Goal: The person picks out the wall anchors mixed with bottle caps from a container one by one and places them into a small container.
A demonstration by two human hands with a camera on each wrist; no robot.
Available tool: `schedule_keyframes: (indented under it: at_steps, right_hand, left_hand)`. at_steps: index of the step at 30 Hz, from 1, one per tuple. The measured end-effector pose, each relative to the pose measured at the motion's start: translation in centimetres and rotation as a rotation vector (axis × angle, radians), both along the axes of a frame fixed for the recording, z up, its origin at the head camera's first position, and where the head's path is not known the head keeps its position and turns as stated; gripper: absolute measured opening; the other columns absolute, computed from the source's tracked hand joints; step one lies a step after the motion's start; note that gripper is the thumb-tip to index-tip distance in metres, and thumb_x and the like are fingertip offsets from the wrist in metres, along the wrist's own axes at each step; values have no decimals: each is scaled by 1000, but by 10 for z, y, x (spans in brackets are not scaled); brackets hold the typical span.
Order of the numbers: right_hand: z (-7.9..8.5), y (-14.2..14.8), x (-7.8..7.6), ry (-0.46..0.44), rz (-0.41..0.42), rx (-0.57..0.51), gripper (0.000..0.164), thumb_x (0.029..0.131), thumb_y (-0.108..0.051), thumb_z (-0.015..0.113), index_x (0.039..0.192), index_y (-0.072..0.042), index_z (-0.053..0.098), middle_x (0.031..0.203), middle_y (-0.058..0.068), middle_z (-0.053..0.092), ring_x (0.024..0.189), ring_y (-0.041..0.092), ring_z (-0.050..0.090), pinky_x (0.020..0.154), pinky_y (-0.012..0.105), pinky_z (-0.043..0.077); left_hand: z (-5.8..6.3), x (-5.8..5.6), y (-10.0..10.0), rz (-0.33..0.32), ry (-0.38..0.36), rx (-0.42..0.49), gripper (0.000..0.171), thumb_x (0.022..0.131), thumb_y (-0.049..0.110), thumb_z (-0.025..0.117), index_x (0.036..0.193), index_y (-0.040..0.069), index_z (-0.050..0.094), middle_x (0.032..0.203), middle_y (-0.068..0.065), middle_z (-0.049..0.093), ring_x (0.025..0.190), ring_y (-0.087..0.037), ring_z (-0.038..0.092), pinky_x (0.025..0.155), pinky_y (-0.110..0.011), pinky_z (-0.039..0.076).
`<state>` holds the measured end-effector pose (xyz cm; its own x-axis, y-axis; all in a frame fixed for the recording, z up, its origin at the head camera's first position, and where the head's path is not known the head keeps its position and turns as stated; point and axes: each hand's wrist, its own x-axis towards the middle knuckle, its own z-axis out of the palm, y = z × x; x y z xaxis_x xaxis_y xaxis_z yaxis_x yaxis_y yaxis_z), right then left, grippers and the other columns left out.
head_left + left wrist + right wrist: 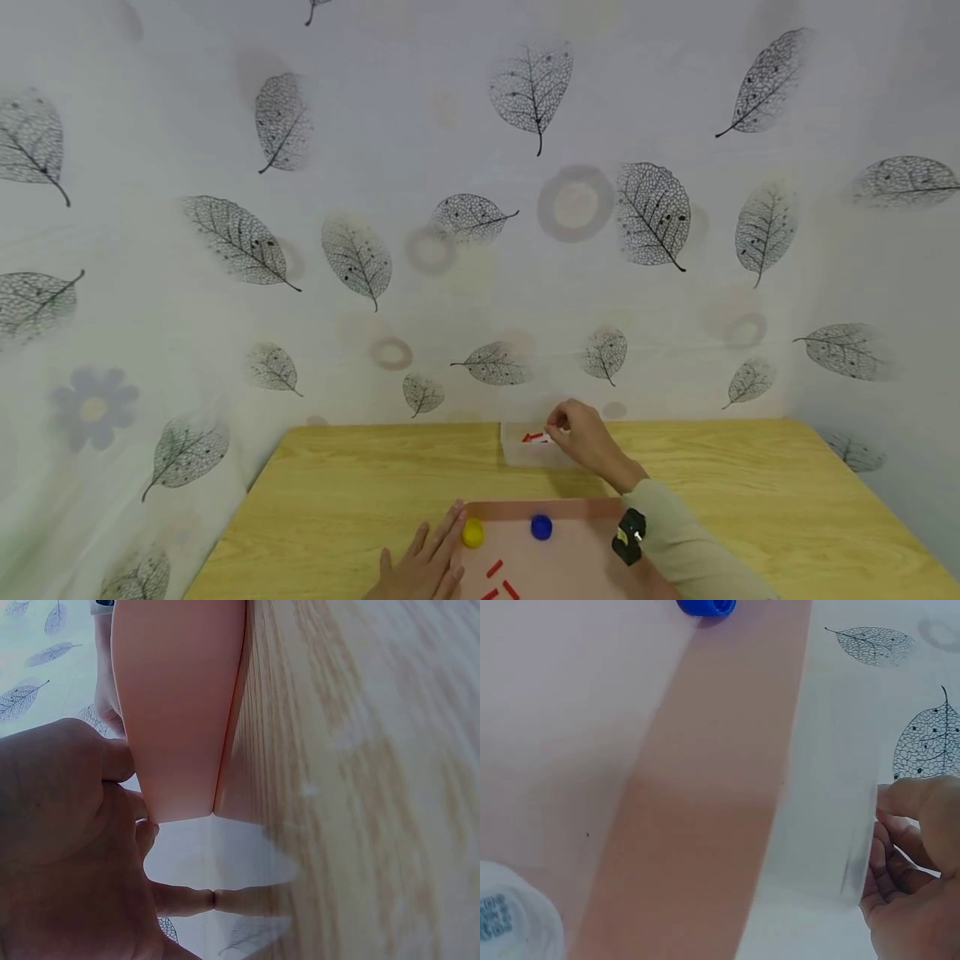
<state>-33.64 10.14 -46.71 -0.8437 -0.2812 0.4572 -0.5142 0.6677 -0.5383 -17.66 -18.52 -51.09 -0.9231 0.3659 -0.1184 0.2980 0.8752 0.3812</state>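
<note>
The right hand (587, 437) is at the white translucent container (534, 458). Its fingers are bent, with the thumb and index fingertips close together above the container's rim. Whether they grip anything cannot be told, as the tips are partly hidden. Inside the container, just left of these fingertips, lies at least one red stick (534, 437).

The left hand (422, 567) has its fingers extended and spread. Fingertips touch the rim of the pink tray (570, 575) along its left edge, close to the far left corner; the palm is outside the tray.

The container stands near the far edge of the wood-grain table (360, 492), beyond the tray's far edge and apart from it. Within the tray, a yellow cap (472, 533) occupies the far left corner, and a blue cap (542, 527) lies near the middle of the far edge. Three loose red sticks (512, 590) lie nearer than the caps, toward the left edge.

The right forearm, in a pale sleeve (690, 542) with a black wrist unit (629, 536), crosses above the far right corner. The right wrist view also shows a round translucent item (517, 922) bearing a printed code, cut off by the frame. Leaf-print wall covering (450, 283) rises behind the table.
</note>
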Motion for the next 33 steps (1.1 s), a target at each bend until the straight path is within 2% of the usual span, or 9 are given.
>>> schedule_keyframes:
  at_steps: [10, 19, 24, 28, 33]
  right_hand:
    - [11, 5, 20, 6, 3, -55, 9, 81, -6, 73, 83, -8, 65, 79, -2, 59, 71, 11, 54, 65, 27, 49]
    - [16, 6, 44, 33, 32, -103, 10, 83, -10, 73, 85, -11, 64, 80, -6, 58, 72, 7, 53, 64, 26, 50]
    - [19, 6, 58, 11, 21, -153, 10, 82, -10, 74, 86, -12, 64, 81, -7, 58, 72, 8, 55, 65, 26, 51]
    - [21, 6, 72, -42, 5, -209, 9, 84, -13, 73, 86, -16, 65, 82, -8, 60, 74, 9, 56, 67, 26, 51]
    - [20, 6, 92, -40, 19, -267, 8, 85, -15, 72, 87, -19, 66, 84, -10, 61, 74, 7, 56, 68, 29, 51]
  left_hand:
    - [6, 0, 1, -24, 4, -15, 59, 99, 57, 18, 153, 35, 8, 157, 18, 1, 134, -43, 30, 78, -86, 15]
    - [6, -1, 1, -18, 44, -34, 59, 99, 57, 20, 153, 35, 7, 157, 20, 1, 130, -44, 37, 76, -86, 19]
    - [5, -1, 0, -14, 16, -19, 60, 99, 57, 20, 153, 35, 9, 157, 19, 3, 129, -46, 36, 76, -86, 17]
    - [4, -1, 0, -22, 4, -16, 60, 99, 57, 19, 153, 34, 9, 157, 17, 2, 131, -45, 34, 76, -86, 16]
    - [3, -1, -1, -27, 3, -13, 60, 99, 58, 17, 153, 35, 7, 157, 17, 2, 132, -45, 33, 76, -86, 16]
